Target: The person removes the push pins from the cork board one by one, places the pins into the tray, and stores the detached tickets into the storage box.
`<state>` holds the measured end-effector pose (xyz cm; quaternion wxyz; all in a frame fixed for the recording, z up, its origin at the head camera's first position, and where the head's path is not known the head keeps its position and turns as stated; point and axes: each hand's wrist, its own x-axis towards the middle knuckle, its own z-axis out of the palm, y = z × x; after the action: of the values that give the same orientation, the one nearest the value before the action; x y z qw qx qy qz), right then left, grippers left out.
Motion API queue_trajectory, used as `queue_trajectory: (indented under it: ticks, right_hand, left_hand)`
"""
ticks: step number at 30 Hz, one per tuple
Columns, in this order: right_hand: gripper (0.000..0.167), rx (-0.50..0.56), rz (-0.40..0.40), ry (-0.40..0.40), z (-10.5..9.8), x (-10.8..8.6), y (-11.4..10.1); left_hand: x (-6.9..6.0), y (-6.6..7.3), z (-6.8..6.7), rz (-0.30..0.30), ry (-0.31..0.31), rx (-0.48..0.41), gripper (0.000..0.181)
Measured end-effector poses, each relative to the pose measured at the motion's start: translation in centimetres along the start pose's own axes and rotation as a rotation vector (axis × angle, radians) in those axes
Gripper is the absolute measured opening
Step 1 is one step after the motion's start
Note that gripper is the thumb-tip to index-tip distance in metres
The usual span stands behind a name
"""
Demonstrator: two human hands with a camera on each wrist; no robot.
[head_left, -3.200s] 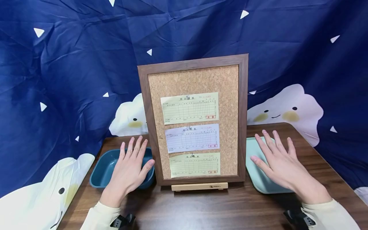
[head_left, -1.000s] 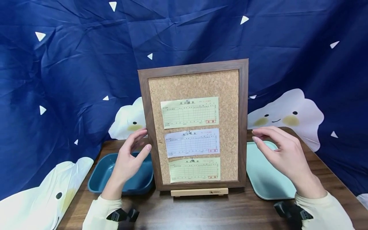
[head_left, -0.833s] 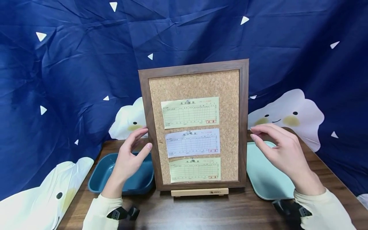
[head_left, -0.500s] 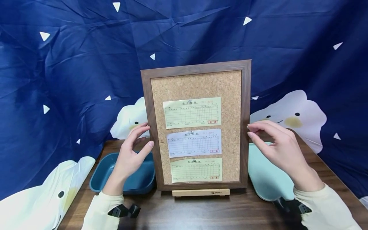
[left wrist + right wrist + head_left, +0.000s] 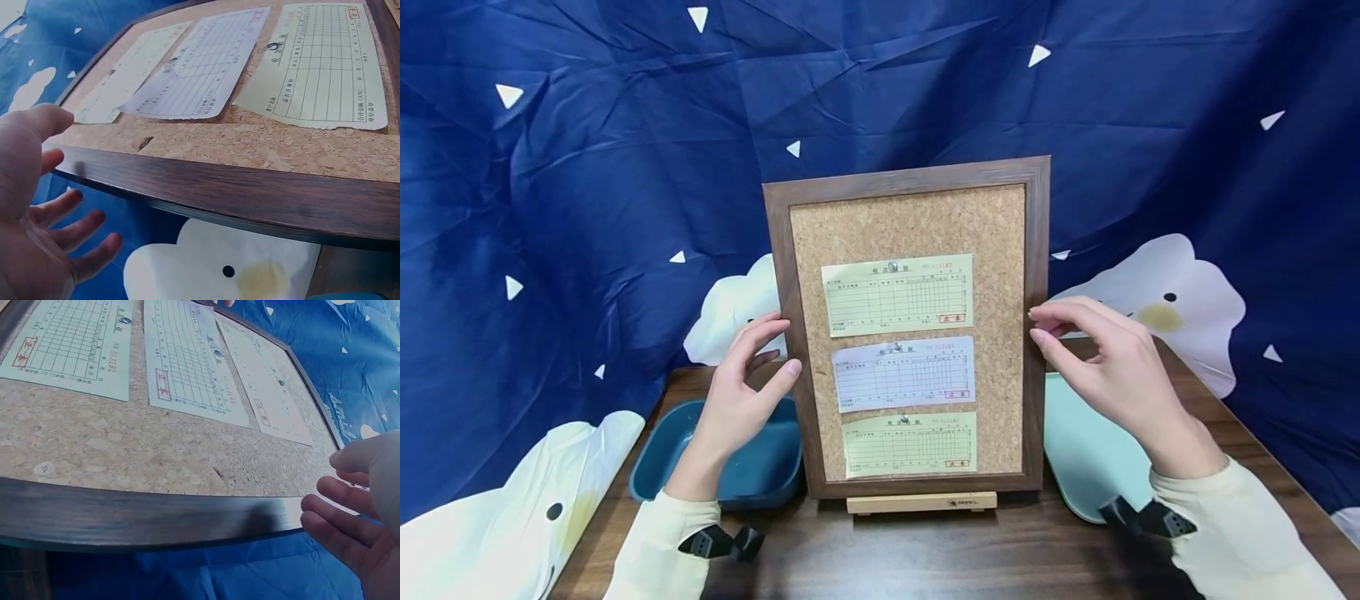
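Observation:
A framed cork board (image 5: 917, 217) leans upright on a small wooden stand (image 5: 922, 502). Pinned to it, one above another, are a green receipt slip (image 5: 898, 300), a lilac slip (image 5: 904, 377) and another green slip (image 5: 910, 446), each under a clear pushpin (image 5: 892, 267). My left hand (image 5: 739, 400) is at the frame's left side, thumb and fingers spread apart in the left wrist view. At the right side, my right hand (image 5: 1108, 367) has loosely bent fingers (image 5: 340, 537) close to the frame's edge. Neither holds anything; whether the fingertips touch the frame I cannot tell.
A dark blue tub (image 5: 760, 471) stands left of the board, partly behind my left wrist. To the right lies a pale green tray (image 5: 1086, 446). Behind the brown wooden table (image 5: 925, 554) hangs a blue cloth (image 5: 647, 133) with white clouds and triangles.
Both hands have risen from over the tub and tray to the board's sides, their fingers now turned inward. Most recently the right hand has moved left and up towards the frame.

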<state>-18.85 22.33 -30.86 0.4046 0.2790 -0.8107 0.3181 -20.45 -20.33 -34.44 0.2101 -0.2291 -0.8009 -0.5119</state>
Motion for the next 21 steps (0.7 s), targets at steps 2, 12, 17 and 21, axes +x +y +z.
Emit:
queue_trajectory:
  ticks: [2, 12, 17, 21]
  right_hand:
    - [0.032, 0.007, 0.011, -0.009, 0.0, 0.2, -0.1]
    - [0.03, 0.028, 0.012, -0.039, 0.3, 1.5, -0.7]
    - [0.032, 0.021, -0.035, -0.032, 0.6, 2.4, -0.7]
    - [0.031, 0.023, -0.045, -0.046, 0.9, 3.2, -0.8]
  left_hand:
    - [0.2, 0.0, 0.1, -0.002, 0.0, -0.005, 0.05]
    - [0.8, -0.2, 0.0, -0.011, -0.009, -0.042, 0.052]
    - [1.3, -0.3, 0.1, -0.006, -0.011, -0.058, 0.051]
    - [1.8, -0.2, 0.2, 0.023, 0.015, -0.08, 0.05]
